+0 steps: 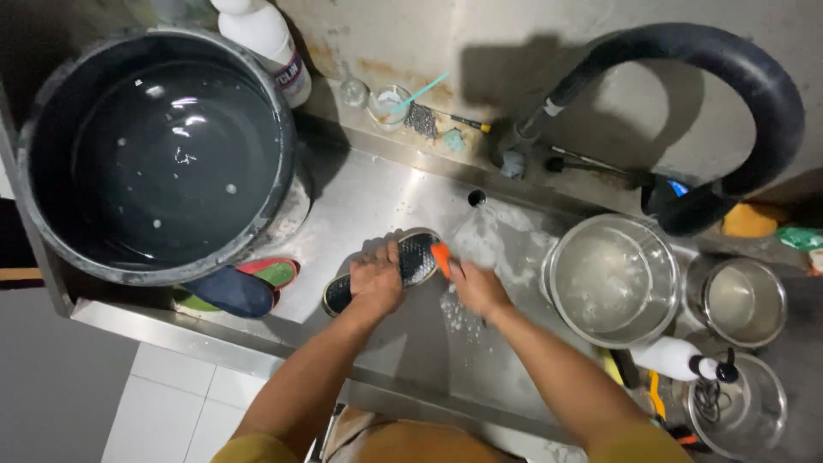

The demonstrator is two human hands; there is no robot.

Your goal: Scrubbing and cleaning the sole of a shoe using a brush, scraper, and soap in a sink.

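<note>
A dark shoe insole [418, 255] with a patterned top lies on the wet steel sink surface [369, 201]. My left hand [375, 281] presses down on its middle and grips it. My right hand [478, 288] holds an orange-handled brush [441, 256] against the insole's right end. Soap foam spreads over the steel beside my right hand.
A large black bucket of water [159, 150] stands at the left, with other insoles, blue, red and green [240, 287], under its edge. Steel bowls [613, 279] [741, 300] and a white bottle [677, 357] sit at the right. A black hose [729, 69] arches above.
</note>
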